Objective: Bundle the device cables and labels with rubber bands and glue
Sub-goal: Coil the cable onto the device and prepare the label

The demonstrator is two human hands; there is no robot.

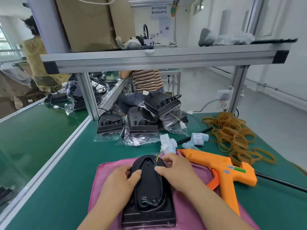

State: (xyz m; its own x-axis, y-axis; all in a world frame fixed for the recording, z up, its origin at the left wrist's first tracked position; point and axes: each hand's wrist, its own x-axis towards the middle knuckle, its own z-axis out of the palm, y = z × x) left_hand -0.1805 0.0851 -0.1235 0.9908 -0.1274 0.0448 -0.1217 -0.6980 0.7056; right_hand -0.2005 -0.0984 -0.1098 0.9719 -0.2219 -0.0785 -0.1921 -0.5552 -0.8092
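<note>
A black device (147,193) lies back-up on a pink cloth (186,211) near the front of the green table. Its thin wires (157,157) lead from the top edge to a white connector with paper labels (168,145). My left hand (120,180) grips the device's left side, thumb on its back. My right hand (174,170) pinches the cable at the device's upper right edge. An orange glue gun (221,170) lies on its side just right of my right hand. A heap of tan rubber bands (232,135) sits further right.
Several black devices in clear bags (144,125) are piled behind the cloth. A second batch of labels (198,138) lies near the rubber bands. An aluminium shelf frame (149,58) crosses overhead, with posts at left (88,97) and right (237,90). A person in a striped shirt (147,78) sits beyond.
</note>
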